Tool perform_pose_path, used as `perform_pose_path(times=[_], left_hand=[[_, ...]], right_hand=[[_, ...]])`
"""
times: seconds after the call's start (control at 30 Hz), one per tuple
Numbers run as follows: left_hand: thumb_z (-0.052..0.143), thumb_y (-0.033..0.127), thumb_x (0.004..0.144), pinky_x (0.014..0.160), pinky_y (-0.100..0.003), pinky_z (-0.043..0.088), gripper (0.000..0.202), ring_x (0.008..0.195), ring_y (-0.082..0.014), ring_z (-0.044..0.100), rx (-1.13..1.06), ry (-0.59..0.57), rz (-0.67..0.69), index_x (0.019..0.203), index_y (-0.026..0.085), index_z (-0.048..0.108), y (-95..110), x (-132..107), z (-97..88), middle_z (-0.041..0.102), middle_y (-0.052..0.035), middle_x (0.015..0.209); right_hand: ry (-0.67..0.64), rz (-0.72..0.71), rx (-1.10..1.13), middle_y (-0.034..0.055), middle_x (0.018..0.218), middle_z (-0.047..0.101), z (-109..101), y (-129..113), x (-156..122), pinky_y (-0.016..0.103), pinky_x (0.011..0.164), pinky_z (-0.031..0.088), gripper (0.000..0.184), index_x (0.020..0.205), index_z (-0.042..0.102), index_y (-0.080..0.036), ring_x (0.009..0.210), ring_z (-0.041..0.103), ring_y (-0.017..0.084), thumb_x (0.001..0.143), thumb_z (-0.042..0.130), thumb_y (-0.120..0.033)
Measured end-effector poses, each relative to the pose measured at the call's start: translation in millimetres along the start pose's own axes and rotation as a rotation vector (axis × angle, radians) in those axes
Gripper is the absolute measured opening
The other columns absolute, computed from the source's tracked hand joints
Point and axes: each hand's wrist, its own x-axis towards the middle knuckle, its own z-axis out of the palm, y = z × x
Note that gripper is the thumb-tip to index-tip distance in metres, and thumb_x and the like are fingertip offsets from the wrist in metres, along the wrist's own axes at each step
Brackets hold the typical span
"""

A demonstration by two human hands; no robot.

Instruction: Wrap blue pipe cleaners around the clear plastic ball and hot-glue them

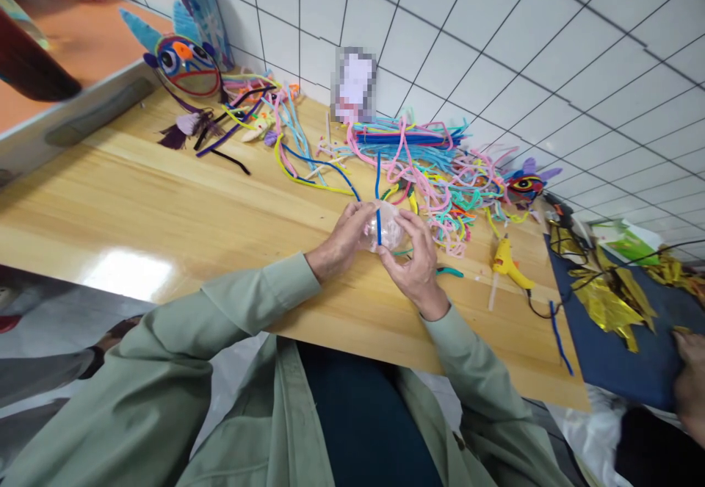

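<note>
Between my two hands, above the wooden table, is a clear rounded plastic piece. A blue pipe cleaner runs upright across its front, its upper part rising past my fingers. My left hand is closed on the left side of the plastic piece, thumb near the top. My right hand grips the right side, its thumb at the lower end of the blue strip. Close behind them lie yellow-handled pliers, partly hidden.
Tangled pipe cleaners lie along the tiled wall. A yellow glue gun with a cord rests at right. Decorated masks stand at far left and far right, a can behind the left one. Another person's hand shows at the right edge.
</note>
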Motion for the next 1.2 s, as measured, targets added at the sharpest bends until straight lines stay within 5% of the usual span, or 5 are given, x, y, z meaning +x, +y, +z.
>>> perform_pose_path(times=[0.6,0.7,0.83,0.97,1.2], left_hand=[[0.076,0.046,0.094,0.071,-0.026,0.05,0.032,0.08,-0.0139,0.06,0.206,0.003,0.138,0.107,0.024,0.058,-4.8,0.1,-3.1,0.063,0.0015,0.094],[0.076,0.044,0.092,0.08,-0.029,0.053,0.036,0.09,-0.0171,0.064,0.364,-0.036,0.271,0.116,0.023,0.059,-2.9,1.4,-6.7,0.066,-0.0019,0.104],[0.08,0.044,0.09,0.109,-0.044,0.054,0.049,0.128,-0.0281,0.063,0.677,-0.13,0.646,0.129,0.025,0.059,-3.0,-5.4,-11.5,0.065,-0.0098,0.133],[0.081,0.038,0.091,0.121,-0.054,0.049,0.053,0.136,-0.0323,0.06,0.871,-0.276,0.965,0.137,0.025,0.057,-8.4,-12.1,-16.9,0.063,-0.0123,0.137],[0.08,0.037,0.094,0.118,-0.055,0.052,0.058,0.137,-0.0331,0.059,0.93,-0.367,1.023,0.145,0.029,0.054,-16.0,-12.4,-21.6,0.059,-0.0127,0.141]], right_hand=[[-0.036,0.154,0.212,0.0131,0.148,0.067,1.3,7.3,-6.5,0.066,0.122,0.054,0.042,0.142,0.063,-0.032,0.145,0.063,0.035,0.102,0.074,-0.042],[-0.052,0.275,0.382,0.0137,0.153,0.065,-3.9,13.0,-6.1,0.059,0.121,0.059,0.048,0.143,0.063,-0.031,0.148,0.063,0.033,0.103,0.072,-0.055],[0.015,0.431,0.512,0.0132,0.147,0.071,-12.7,23.1,-3.4,0.057,0.118,0.061,0.051,0.138,0.066,-0.03,0.143,0.068,0.032,0.101,0.072,-0.064],[0.004,0.482,0.599,0.0093,0.136,0.078,-21.2,24.4,-1.2,0.055,0.115,0.063,0.043,0.126,0.072,-0.03,0.129,0.076,0.03,0.1,0.075,-0.064],[-0.056,0.522,0.601,0.0078,0.133,0.08,-27.0,14.6,1.9,0.053,0.112,0.063,0.034,0.106,0.076,-0.03,0.131,0.075,0.031,0.098,0.078,-0.063]])
